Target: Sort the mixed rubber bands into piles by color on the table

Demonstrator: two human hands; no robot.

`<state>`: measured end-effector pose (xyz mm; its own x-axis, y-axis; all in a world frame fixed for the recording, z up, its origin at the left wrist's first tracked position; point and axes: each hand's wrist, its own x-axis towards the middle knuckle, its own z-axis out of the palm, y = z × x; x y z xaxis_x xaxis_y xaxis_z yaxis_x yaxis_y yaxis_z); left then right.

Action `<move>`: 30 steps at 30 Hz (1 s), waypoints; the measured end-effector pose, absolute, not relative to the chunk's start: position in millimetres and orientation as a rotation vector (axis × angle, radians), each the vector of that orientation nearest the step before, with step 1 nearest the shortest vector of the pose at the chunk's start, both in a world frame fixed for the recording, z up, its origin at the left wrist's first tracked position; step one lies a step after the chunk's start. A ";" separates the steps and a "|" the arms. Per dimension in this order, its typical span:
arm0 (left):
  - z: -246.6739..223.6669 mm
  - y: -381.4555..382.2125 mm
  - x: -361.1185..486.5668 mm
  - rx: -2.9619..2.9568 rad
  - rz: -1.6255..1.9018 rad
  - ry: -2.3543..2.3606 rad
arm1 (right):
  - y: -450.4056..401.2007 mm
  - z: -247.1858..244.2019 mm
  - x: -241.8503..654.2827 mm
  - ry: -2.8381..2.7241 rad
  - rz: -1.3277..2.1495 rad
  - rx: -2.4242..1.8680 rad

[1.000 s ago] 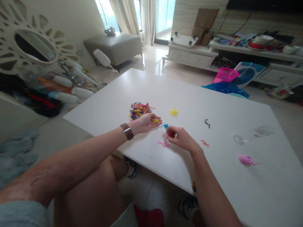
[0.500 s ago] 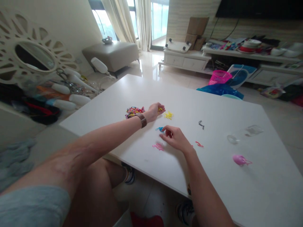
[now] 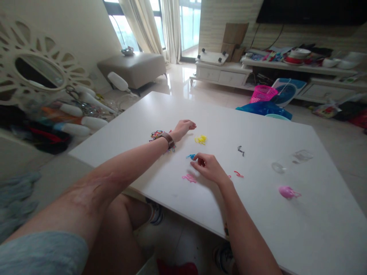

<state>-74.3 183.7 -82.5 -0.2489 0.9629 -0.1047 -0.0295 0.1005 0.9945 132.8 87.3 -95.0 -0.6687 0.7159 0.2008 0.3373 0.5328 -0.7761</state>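
My left hand (image 3: 185,128), with a brown watch on its wrist, hovers past a pile of mixed-colour rubber bands (image 3: 157,134). Its fingers are curled inward; yellowish bands lay in that palm a moment ago, and the palm is now hidden. A small heap of yellow rubber bands (image 3: 201,139) lies right of it. My right hand (image 3: 210,167) is low over the table, thumb and forefinger slightly apart, beside blue rubber bands (image 3: 189,156). Pink rubber bands (image 3: 189,178) lie just nearer to me.
On the white table (image 3: 258,214) are black bands (image 3: 241,151), red bands (image 3: 238,174), a pink egg-shaped item (image 3: 287,192) and a clear container (image 3: 302,156) with a clear round piece (image 3: 278,167). A pink basket (image 3: 263,94) stands beyond the far edge.
My left hand has turned and its fingers have curled in, so the bands in its palm no longer show. My right hand has stayed by the blue bands. The view has shifted slightly.
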 end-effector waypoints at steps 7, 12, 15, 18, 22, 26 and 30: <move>-55.5 150.0 -159.8 1.529 0.922 1.861 | 95.4 -100.1 135.2 -2.063 0.782 -1.060; -60.1 123.1 -189.7 1.952 0.447 1.815 | 96.6 -101.8 135.2 -2.086 0.732 -1.075; -71.8 114.7 -190.8 2.066 0.336 1.743 | 96.4 -103.7 135.0 -2.102 0.717 -1.076; -82.8 111.3 -189.9 2.118 0.296 1.731 | 96.5 -106.2 135.0 -2.115 0.718 -1.077; -88.3 112.7 -192.2 2.115 0.386 1.682 | 97.5 -108.5 134.9 -2.132 0.716 -1.077; -82.1 115.3 -195.6 1.925 0.577 1.844 | 98.1 -108.8 134.8 -2.150 0.702 -1.066; -69.6 113.1 -197.7 1.700 0.800 1.935 | 97.7 -108.7 135.0 -2.156 0.712 -1.065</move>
<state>-197.7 113.1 -69.6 -0.1471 0.9880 0.0470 0.7330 0.0770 0.6758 135.0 97.7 -108.7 -0.4804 0.8274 0.2909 0.4913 0.5286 -0.6923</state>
